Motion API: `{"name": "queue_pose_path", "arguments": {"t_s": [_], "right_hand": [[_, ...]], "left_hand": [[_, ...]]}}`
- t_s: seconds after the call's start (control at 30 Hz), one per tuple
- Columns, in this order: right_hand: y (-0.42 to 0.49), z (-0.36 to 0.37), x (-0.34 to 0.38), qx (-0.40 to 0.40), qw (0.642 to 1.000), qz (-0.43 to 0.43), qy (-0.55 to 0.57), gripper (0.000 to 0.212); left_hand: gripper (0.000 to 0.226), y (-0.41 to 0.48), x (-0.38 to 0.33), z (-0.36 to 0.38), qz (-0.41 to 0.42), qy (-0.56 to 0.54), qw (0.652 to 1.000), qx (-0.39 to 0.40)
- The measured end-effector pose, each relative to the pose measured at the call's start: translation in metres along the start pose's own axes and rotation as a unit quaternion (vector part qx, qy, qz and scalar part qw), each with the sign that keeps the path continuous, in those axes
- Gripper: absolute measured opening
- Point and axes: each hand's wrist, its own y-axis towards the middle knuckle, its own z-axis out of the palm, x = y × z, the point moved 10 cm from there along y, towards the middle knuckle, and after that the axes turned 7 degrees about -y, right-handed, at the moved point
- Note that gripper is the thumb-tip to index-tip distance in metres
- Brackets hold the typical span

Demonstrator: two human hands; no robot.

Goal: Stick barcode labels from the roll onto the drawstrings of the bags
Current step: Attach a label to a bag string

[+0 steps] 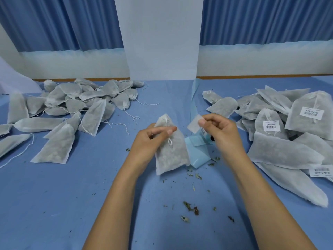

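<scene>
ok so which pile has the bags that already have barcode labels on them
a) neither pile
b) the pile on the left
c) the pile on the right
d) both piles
c: barcode labels show on several bags in the right pile, while the left pile shows only plain bags with loose strings.
</scene>
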Motion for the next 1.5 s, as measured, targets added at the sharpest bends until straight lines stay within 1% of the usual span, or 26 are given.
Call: {"name": "queue_pose_path", "arguments": {"t_s": [0.03,0.1,0.17,0.23,0.3,0.43,0.6,0.63,0.7,0.8,0.87,0.97,1.07,1.17,1.27,1.43,1.5], "right_hand": [[0.000,-0.001,0.003,-0.002,1.000,-0.011,0.014,0.013],[-0.003,0.007,0.008,0.021,0.998,-0.034,0.038,0.009],[-0.006,0.022,0.012,0.055,0.996,-0.055,0.035,0.014],[-0.009,0.035,0.014,0.088,0.993,-0.070,0.020,0.020],[-0.012,0.043,0.015,0.117,0.990,-0.079,0.008,0.018],[-0.016,0.048,0.009,0.139,0.982,-0.093,-0.081,0.018],[-0.015,0.045,0.009,0.132,0.970,-0.119,-0.165,0.020],[-0.016,0.045,0.010,0.129,0.968,-0.126,-0.173,0.020],[-0.017,0.045,0.013,0.126,0.966,-0.138,-0.181,0.022],[-0.019,0.050,0.013,0.136,0.955,-0.157,-0.213,0.023],[-0.020,0.053,0.011,0.134,0.947,-0.163,-0.244,0.022],[-0.016,0.044,0.004,0.091,0.945,-0.141,-0.279,0.015],[-0.010,0.032,0.001,0.048,0.970,-0.102,-0.217,0.009],[-0.010,0.029,0.004,0.032,0.982,-0.094,-0.160,0.006],[-0.010,0.032,0.003,0.036,0.986,-0.085,-0.142,0.006],[-0.009,0.040,-0.003,0.067,0.986,-0.064,-0.141,0.010],[-0.009,0.039,-0.003,0.068,0.987,-0.062,-0.134,0.011]], "left_hand": [[0.020,0.000,0.002,0.002,-0.003,-0.001,1.000,0.009],[0.026,0.000,0.007,0.009,-0.014,0.003,0.999,0.030],[0.030,0.000,0.009,0.014,-0.020,0.005,0.999,0.038],[0.035,0.000,0.009,0.017,-0.021,0.000,0.999,0.044],[0.038,0.000,0.008,0.019,-0.018,0.003,0.998,0.056],[0.044,0.000,0.009,0.023,-0.023,0.004,0.997,0.080],[0.055,-0.001,0.009,0.026,-0.028,-0.031,0.994,0.105],[0.054,-0.001,0.008,0.027,-0.027,-0.048,0.992,0.112],[0.045,-0.002,0.005,0.028,-0.018,-0.078,0.990,0.115],[0.033,0.000,0.003,0.022,0.002,-0.069,0.994,0.085],[0.034,0.001,0.005,0.018,0.006,-0.051,0.997,0.062],[0.036,0.003,0.002,0.013,0.022,-0.033,0.999,0.030],[0.036,0.003,-0.004,0.009,0.044,-0.029,0.998,0.018],[0.035,0.002,-0.002,0.012,0.039,-0.015,0.999,0.016],[0.035,0.001,-0.004,0.014,0.038,-0.015,0.999,0.014],[0.037,0.000,-0.005,0.015,0.042,-0.006,0.999,0.024],[0.034,0.000,-0.005,0.017,0.041,-0.008,0.999,0.026]]}}
